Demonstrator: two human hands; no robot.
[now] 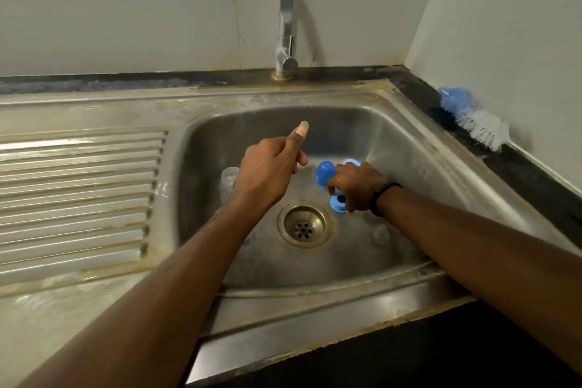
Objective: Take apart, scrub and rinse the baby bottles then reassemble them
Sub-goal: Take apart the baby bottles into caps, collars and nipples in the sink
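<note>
Reaching down into the steel sink [393,148], the right hand [357,186] curled its fingers around a blue collar ring [337,202] near the drain [304,224], so that grip was grasping the ring. A blue cap [324,172] stood just beside that hand on the basin floor, and a second blue piece [352,162] showed behind the knuckles; what it was could not be told. The left hand [267,173] hovered above the basin with its fingers folded inward and the thumb stuck out, its grip clenched on nothing. A clear bottle [229,181] lay at the left of the basin, partly hidden by that hand, and a clear teat [381,234] lay at the right under the right forearm. A black band [382,198] circled the right wrist. The faucet [288,9] rose behind the sink. A blue and white bottle brush [472,118] lay on the dark tabletop [535,179] at the right wall.
</note>
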